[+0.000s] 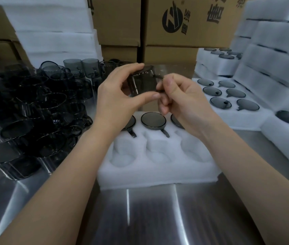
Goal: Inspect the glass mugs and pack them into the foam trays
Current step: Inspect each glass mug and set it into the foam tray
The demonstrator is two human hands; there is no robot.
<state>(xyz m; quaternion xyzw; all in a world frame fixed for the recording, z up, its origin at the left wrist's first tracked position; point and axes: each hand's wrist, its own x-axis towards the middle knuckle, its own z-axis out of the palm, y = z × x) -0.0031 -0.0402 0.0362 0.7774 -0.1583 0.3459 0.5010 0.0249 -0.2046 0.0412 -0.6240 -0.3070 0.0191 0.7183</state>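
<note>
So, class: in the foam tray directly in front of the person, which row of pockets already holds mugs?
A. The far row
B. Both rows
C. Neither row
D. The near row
A: in the foam tray, dark mugs fill the far row, while the three near pockets show only bare white foam.

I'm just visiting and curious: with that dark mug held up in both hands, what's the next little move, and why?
Probably lower the mug into an empty pocket in the front row of the near tray. The left hand holds its body and the right hand its handle, as if inspecting. The tray's back row already holds mugs; the front pockets are empty.
</note>
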